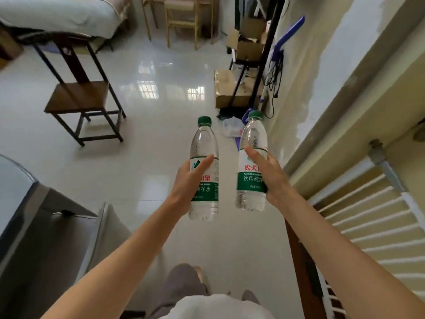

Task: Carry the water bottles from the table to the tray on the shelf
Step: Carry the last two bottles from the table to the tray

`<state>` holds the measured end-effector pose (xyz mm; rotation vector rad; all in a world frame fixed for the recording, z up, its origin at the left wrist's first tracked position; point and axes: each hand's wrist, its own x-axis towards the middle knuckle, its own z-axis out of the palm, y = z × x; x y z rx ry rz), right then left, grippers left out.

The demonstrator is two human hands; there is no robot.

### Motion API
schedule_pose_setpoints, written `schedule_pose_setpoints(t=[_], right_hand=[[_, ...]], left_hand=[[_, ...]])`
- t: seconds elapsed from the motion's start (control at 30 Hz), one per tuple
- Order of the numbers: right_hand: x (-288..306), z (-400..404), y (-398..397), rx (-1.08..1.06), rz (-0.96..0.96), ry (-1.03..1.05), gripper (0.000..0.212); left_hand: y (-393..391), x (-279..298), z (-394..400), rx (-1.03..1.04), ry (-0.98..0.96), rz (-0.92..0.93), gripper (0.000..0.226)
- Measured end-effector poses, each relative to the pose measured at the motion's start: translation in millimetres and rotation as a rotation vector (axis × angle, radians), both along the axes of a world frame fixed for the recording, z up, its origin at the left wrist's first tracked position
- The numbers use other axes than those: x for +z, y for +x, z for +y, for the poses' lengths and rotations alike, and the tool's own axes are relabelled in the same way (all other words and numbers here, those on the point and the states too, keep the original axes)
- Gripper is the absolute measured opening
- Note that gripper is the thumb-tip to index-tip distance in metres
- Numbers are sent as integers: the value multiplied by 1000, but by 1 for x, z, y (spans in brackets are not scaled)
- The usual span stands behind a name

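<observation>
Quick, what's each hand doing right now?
Left hand: grips the left water bottle, upright.
Right hand: grips the right water bottle, upright.

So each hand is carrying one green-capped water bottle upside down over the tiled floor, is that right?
Not quite: the bottles are upright, not upside down. In the head view the left hand holds the left bottle and the right hand holds the right bottle, green caps on top. One bottle per hand, carried over the tiled floor, is correct.
</observation>
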<state>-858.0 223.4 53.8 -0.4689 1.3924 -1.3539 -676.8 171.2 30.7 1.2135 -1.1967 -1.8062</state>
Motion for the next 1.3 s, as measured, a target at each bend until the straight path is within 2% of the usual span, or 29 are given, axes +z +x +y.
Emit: schedule_pose_setpoints(t=[0.2,0.4,0.53,0.67,0.8,0.9,0.97,1.1,1.3], right_hand=[[-7,-180,13,151,76,-14,50],[9,-347,31,258,109,-19,48],[14,-453,52,389,124,-30,55],[8,-564,89,531,121,-44,51],[-3,-684,153,717,110,-47,52],[-1,-760,209,866,124,-36,45],[3,-807,252,970,152,-58,50],[4,-877,343,1133,164,-52,56],[-8,-952,494,1320,186,-110,49]], left_hand=[[5,-7,-160,164,-23,27,44],[28,13,-315,273,-37,55,44],[56,19,-400,354,-22,56,47],[93,17,-483,444,-26,65,46],[145,13,-570,680,-35,17,29],[187,16,-620,865,4,0,30],[219,17,-647,987,8,-4,29],[288,18,-684,1174,25,-3,31],[422,5,-736,1376,-4,2,32]])
